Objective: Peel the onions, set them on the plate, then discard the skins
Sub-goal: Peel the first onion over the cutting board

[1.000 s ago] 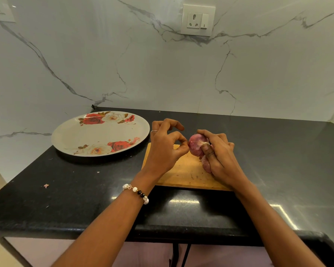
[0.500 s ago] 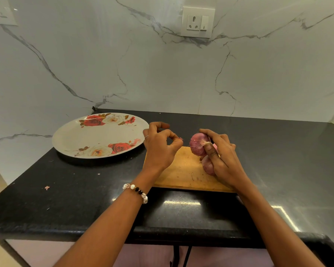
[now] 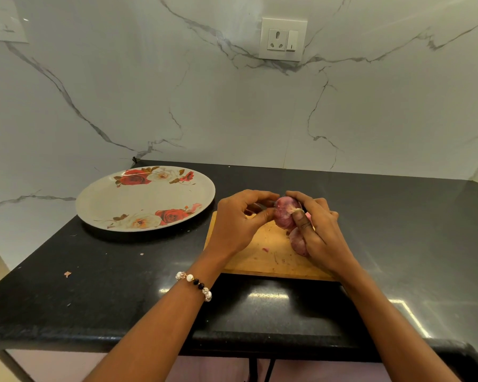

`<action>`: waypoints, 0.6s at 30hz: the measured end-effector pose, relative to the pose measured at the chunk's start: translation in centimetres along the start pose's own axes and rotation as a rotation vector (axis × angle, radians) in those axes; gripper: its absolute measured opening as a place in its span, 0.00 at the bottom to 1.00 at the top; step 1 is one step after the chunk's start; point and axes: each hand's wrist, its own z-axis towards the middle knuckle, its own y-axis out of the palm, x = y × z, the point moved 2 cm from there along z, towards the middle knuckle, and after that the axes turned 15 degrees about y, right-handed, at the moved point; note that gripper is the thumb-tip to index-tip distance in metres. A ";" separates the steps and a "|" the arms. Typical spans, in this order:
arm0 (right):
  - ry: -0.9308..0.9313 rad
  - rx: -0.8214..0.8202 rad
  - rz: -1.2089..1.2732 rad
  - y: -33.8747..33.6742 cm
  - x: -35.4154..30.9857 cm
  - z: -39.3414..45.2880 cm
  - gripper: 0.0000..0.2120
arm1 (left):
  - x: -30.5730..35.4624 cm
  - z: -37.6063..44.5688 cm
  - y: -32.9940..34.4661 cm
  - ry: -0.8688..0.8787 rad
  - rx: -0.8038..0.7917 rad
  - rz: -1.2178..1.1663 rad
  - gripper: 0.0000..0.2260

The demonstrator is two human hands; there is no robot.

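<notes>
Just right of the frame's centre, both hands are working on one red onion (image 3: 284, 213), which is being held above the far end of a wooden cutting board (image 3: 260, 257). The right hand (image 3: 320, 235) is grasping it – fingers curling over the top and right side, thumb pressing flat against the near face. The left hand (image 3: 240, 221) is closing in from the left with its fingers curled, fingertips and thumb touching the onion's left side; whether it is pinching a flap of skin there cannot be told. A second onion (image 3: 298, 244) is sitting lower down, just under the right palm and against the board, partly hidden by that hand. A few tiny purple flecks are lying on the board's bare wood. To the left of centre, a round plate with rose prints (image 3: 108, 205) is resting on the black countertop (image 3: 94, 299), apart from the board and holding nothing. A small scrap of skin (image 3: 67, 274) is lying on the counter toward the lower left. A beaded bracelet (image 3: 195, 283) is circling the left wrist, and a white wall socket (image 3: 283, 39) is showing on the marble backsplash near the top centre.
</notes>
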 end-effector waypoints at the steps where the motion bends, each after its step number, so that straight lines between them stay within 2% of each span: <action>1: -0.013 0.000 -0.015 0.1 0.0 0.0 0.22 | 0.1 0.0 0.1 0.028 0.000 -0.012 0.11; 6: -0.060 0.048 -0.038 -0.1 0.0 0.0 0.23 | 0.1 -0.2 0.4 0.087 -0.036 -0.096 0.13; 9: -0.063 0.073 -0.037 -0.2 -0.1 0.1 0.24 | 0.1 -0.3 0.8 0.057 -0.084 -0.165 0.14; 12: -0.064 0.090 -0.016 -0.3 -0.1 0.2 0.24 | 0.0 -0.4 1.0 -0.015 -0.023 -0.239 0.14; 15: -0.083 0.086 -0.039 -0.2 -0.1 0.2 0.29 | 0.0 -0.3 0.9 -0.096 0.039 -0.349 0.13; 18: -0.107 0.073 -0.086 0.0 0.2 0.2 0.31 | 0.2 -0.3 0.8 -0.094 0.044 -0.340 0.12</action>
